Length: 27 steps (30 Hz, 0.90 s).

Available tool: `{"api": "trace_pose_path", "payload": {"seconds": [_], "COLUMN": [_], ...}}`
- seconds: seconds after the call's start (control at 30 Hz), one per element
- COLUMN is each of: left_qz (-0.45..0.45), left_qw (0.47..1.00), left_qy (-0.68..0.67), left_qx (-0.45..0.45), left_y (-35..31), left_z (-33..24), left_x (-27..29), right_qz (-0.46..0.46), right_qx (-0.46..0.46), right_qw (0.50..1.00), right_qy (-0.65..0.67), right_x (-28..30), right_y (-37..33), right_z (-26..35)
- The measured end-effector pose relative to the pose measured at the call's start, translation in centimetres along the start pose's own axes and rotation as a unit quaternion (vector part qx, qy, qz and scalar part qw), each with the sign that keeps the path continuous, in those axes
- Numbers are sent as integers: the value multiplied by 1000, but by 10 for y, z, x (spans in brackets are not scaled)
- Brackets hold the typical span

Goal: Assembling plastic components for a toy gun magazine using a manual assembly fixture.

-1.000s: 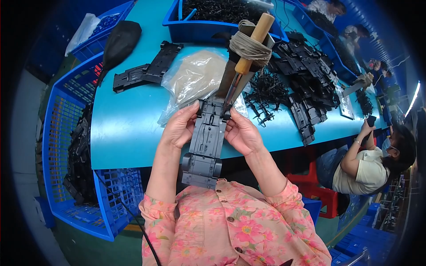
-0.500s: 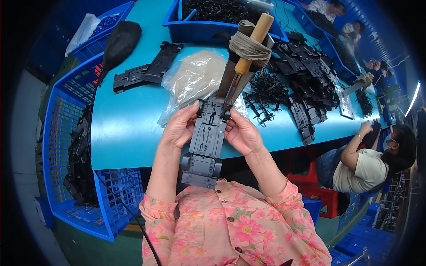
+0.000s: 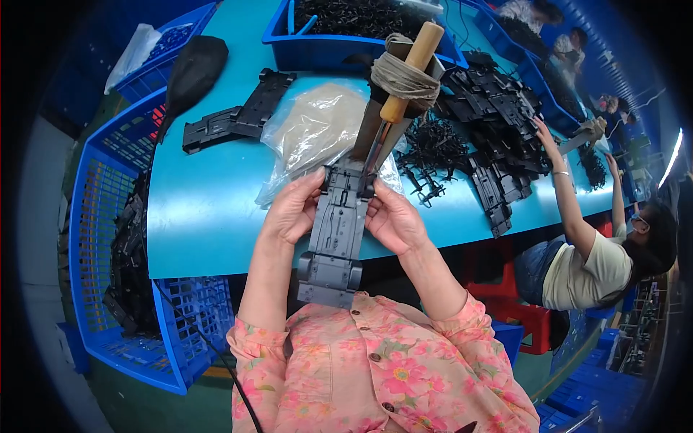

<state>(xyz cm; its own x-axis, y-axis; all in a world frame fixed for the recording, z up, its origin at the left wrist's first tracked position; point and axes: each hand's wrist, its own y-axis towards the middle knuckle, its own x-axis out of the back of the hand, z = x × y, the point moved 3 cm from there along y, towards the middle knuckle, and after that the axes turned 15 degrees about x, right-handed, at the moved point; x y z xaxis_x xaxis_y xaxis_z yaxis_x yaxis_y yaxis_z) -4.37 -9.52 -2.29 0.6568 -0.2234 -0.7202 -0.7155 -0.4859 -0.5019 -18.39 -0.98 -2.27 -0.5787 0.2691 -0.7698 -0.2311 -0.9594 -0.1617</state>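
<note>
Between my two hands is a long black plastic toy-car chassis [image 3: 338, 225], its far end at the blue table edge and its near end by my shirt. My left hand [image 3: 294, 207] is closed on the far left corner, thumb on top. Opposite it, my right hand [image 3: 393, 216] pinches the far right corner, fingers curled underneath. Just over that far end, the metal shaft of a wooden-handled tool [image 3: 411, 71], like a soldering iron, slants down. Cloth strips [image 3: 404, 78] bind it to an upright bracket. Whether its tip touches the chassis I cannot tell.
A clear bag [image 3: 314, 126] lies behind my left hand, beside loose black chassis [image 3: 242, 115]. More chassis are heaped [image 3: 498, 115] at right, near small black parts [image 3: 433, 148]. A blue bin [image 3: 328, 54] stands behind, a blue crate [image 3: 86, 238] at left. A co-worker [image 3: 588, 267] sits at right.
My hands and the chassis have hardly moved. At right, the co-worker has stretched an arm forward, and a hand now reaches the heap of chassis.
</note>
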Motion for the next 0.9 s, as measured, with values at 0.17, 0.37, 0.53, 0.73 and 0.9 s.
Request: {"api": "trace_pose_path", "payload": {"seconds": [0.17,0.37,0.53,0.73,0.9], "left_qz": [27,28,-17,-55,-120], "left_qw": [993,985,992,995,983], "left_qy": [118,153,125,44,64], "left_qx": [5,74,1,-68,-120], "left_y": [-20,-43,-75,-81,-86], "left_z": [10,25,21,6,-10], "left_x": [21,-2,13,36,47], "right_qz": [58,-5,-67,-83,-153], "right_qx": [-60,-25,176,379,389], "right_qw": [996,999,982,920,904], "right_qy": [24,-46,25,51,89], "right_x": [10,27,76,117,154], "right_y": [-24,-64,-95,-21,40], "right_z": [-6,30,135,251,308]}}
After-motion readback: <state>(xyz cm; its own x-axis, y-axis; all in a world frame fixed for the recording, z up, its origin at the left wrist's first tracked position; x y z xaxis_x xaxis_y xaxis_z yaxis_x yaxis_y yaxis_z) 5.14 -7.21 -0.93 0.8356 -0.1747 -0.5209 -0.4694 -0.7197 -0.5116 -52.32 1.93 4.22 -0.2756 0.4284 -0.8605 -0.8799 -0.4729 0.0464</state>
